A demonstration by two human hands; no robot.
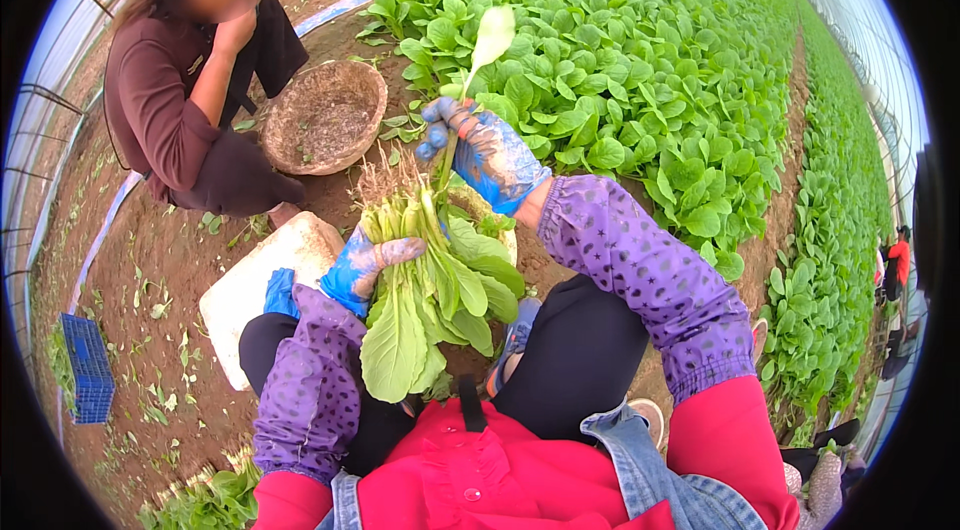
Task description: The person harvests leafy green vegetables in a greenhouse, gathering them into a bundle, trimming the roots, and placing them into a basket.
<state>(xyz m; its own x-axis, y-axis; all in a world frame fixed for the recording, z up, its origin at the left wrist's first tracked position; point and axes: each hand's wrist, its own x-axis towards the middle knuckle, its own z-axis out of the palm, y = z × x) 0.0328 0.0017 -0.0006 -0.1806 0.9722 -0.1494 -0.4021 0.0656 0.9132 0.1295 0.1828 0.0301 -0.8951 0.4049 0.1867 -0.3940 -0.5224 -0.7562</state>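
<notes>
My left hand (371,264), in a soiled blue glove, is closed around a bunch of leafy greens (401,327), roots up and leaves hanging down. Above and to the right of the roots, my right hand (469,144), in a muddy blue glove, pinches a few stems. A pale leaf (493,36) sticks up beyond its fingers. Part of a pale container (510,241) with greens shows behind the bunch, mostly hidden by it.
A co-worker (169,87) crouches at the upper left beside a round, dirt-stained basin (326,117). A white block (255,297) lies by my left knee. A blue crate (88,372) with greens stands at far left. Dense growing greens (600,65) fill the upper right; cut bunches (217,500) lie at lower left.
</notes>
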